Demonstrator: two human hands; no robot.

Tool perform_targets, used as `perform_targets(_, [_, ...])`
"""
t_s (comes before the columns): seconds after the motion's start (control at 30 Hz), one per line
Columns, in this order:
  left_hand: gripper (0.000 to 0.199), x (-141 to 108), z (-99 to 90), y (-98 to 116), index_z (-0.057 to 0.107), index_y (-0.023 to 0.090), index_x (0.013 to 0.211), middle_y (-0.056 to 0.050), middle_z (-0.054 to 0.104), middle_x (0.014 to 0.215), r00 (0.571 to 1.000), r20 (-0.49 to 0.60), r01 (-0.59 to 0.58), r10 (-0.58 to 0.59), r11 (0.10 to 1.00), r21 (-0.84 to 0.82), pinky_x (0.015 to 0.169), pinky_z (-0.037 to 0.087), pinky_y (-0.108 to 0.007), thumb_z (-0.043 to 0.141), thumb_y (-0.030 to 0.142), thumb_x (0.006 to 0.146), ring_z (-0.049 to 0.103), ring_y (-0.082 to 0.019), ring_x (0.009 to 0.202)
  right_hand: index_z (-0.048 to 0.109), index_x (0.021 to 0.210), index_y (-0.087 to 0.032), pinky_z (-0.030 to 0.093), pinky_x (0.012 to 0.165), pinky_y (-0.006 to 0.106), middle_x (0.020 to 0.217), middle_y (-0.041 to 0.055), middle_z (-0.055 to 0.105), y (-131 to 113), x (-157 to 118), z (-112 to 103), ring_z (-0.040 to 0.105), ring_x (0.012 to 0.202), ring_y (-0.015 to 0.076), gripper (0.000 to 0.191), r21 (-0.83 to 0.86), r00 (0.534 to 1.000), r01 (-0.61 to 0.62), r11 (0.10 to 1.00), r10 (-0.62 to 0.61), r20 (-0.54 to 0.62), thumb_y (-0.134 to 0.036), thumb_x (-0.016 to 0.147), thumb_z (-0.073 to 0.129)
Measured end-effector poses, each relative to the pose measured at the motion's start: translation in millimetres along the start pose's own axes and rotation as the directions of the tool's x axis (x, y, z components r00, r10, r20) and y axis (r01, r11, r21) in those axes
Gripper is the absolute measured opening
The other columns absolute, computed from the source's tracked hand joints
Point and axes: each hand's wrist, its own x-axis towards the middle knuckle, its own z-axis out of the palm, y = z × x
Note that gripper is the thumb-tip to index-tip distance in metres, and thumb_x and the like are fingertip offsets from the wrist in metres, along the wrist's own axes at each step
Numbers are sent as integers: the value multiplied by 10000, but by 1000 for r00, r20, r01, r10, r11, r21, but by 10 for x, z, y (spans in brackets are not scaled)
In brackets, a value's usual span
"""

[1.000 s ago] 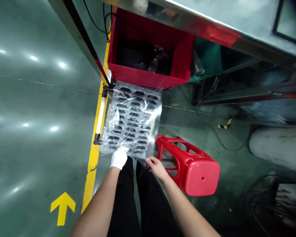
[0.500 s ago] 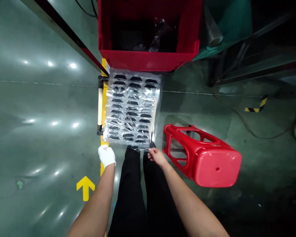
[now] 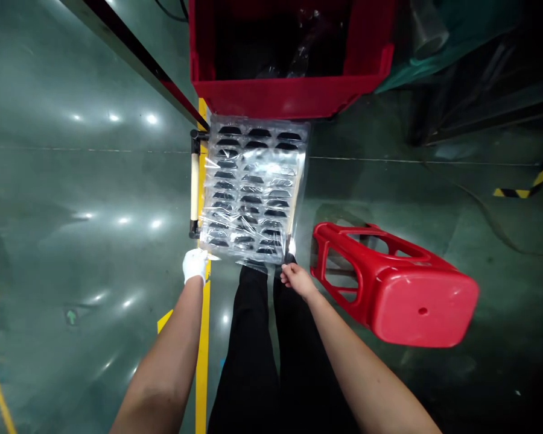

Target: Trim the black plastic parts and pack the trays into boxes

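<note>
Since the left hand (image 3: 194, 266) was shifted to the near-left corner, film (image 3: 248, 222) over trays (image 3: 252, 179) by red bin (image 3: 271, 97) looks less pinned; near-right corner pinched by right hand (image 3: 298, 281), left grip can't be told.

A tray of dark pieces (image 3: 253, 187) is covered by clear plastic film. The film's near right corner is pinched by the bare right hand (image 3: 297, 280); its near left corner is reached by the left hand (image 3: 194, 266) (gloved in white). The tray is flanked by a red stool (image 3: 423, 307) and, beyond, a red bin (image 3: 289, 97).
</note>
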Motion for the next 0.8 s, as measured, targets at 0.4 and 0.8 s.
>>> perform_targets(0.4, [149,52,18,-217,662,116,1074,-30,692,896,961,-3,266,-275,932,-248,785,596,-330,670,183,941,688,-153,805,584,839,-218,525,603,238,784,9,722,72,86,90,669,666,137,276,-191,998,41,981,-50,-43,-425,1000,499])
perform_targets(0.8, [295,254,217,-158,635,132,1218,-32,668,991,956,-21,285,-294,940,-189,693,568,-288,648,322,993,632,-140,775,685,1048,-244,451,821,307,1071,73,766,-63,191,176,693,979,228,244,-600,978,9,800,-132,-162,-393,1031,492])
